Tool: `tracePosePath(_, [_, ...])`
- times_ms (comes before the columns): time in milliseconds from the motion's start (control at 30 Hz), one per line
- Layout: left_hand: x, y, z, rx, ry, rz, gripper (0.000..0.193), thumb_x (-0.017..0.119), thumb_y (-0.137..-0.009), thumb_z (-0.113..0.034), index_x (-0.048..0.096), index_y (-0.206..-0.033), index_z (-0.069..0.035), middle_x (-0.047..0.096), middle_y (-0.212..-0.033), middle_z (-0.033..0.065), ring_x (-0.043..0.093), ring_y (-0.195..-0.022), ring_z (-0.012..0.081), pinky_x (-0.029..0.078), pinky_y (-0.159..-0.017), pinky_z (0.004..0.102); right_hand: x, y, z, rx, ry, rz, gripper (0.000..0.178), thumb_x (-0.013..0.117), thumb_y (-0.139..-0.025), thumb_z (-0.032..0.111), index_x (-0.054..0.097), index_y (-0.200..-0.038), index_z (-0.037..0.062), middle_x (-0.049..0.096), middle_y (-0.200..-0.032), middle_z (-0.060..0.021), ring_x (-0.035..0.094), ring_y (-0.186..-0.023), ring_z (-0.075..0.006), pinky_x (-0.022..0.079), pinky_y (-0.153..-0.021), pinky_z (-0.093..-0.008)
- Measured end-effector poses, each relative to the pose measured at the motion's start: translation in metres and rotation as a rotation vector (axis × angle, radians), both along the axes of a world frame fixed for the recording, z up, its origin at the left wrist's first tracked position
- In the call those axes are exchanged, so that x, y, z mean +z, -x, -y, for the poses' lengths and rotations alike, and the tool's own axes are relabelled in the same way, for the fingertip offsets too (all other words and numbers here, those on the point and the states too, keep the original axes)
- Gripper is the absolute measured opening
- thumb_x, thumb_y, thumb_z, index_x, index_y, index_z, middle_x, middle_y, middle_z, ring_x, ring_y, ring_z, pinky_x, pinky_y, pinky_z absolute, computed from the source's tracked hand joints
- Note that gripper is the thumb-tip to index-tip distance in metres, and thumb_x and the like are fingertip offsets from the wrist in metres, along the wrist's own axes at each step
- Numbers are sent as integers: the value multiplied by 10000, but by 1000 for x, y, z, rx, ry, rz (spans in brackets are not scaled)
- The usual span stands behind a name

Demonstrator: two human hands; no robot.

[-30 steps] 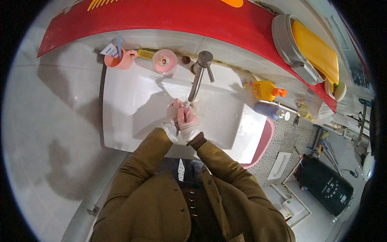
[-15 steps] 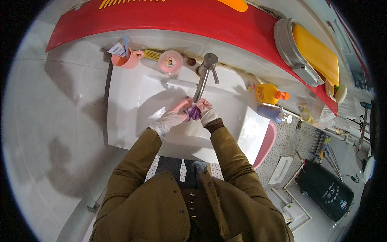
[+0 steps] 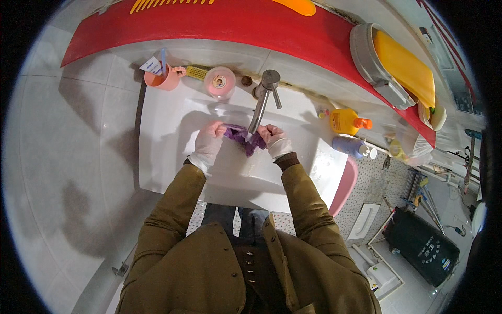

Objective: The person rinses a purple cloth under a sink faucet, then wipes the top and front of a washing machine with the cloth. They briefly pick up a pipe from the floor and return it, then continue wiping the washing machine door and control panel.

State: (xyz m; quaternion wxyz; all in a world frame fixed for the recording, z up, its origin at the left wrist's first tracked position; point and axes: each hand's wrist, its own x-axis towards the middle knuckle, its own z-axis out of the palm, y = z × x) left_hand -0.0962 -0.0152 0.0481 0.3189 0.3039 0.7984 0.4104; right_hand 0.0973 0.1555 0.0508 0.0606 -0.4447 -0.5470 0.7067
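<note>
A purple cloth (image 3: pixel 242 135) is stretched between my two hands over the white sink (image 3: pixel 172 172), with a loose part hanging in the middle. My left hand (image 3: pixel 210 138), in a pink and white glove, pinches its left end. At the right end, my right hand (image 3: pixel 272 137), gloved the same way, grips the cloth with closed fingers. The metal faucet (image 3: pixel 260 110) reaches over the cloth's middle, its spout tip just above the fabric. Whether water is running is hard to make out.
On the back ledge stand a pink cup (image 3: pixel 168 79), a yellow brush (image 3: pixel 197 71) and a round pink container (image 3: pixel 219 83). An orange-capped yellow bottle (image 3: pixel 344 122) and a lavender bottle (image 3: pixel 349 146) stand at right. A red shelf (image 3: pixel 230 29) spans the wall above; a pink basin (image 3: pixel 346 183) is below right.
My hands have moved apart, the left one further left. The purple cloth, bunched between them before, is now spread out under the faucet.
</note>
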Motion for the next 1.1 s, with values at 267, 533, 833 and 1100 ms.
tracePosePath(267, [28, -103, -7, 126, -109, 823, 301, 614, -1055, -220, 635, -1261, -1, 699, -1089, 27, 663, -943, 119, 553, -846, 262, -31, 10, 31, -121, 570, -313, 472, 656, -1027, 218, 477, -1434, 60, 678, -1184, -71, 680, -975, -212, 587, -841, -352])
tracePosePath(533, [-24, -62, 4, 702, -339, 1353, 444, 587, -1052, -399, 550, -1320, -47, 619, -1041, 76, 642, -827, 176, 581, -769, 318, 47, 24, 124, 251, -367, -239, 342, 693, -952, 57, 639, -1289, 37, 688, -1086, -131, 680, -991, -254, 564, -909, -360])
tracePosePath(833, [-11, -96, -43, 742, 78, 1055, 367, 598, -1031, -445, 593, -874, -114, 603, -828, 7, 599, -707, 176, 511, -666, 323, -18, 29, 52, -61, -147, -6, 263, 615, -1032, 251, 670, -1056, -5, 706, -814, -112, 645, -682, -175, 536, -607, -366])
tracePosePath(1100, [-5, -74, -36, 552, -38, 1046, 407, 537, -1060, -477, 586, -883, -115, 558, -721, -5, 545, -599, 145, 454, -544, 320, 13, 14, 113, 115, -385, 156, 345, 547, -1068, 341, 679, -1036, 25, 675, -790, -178, 644, -718, -280, 532, -724, -388])
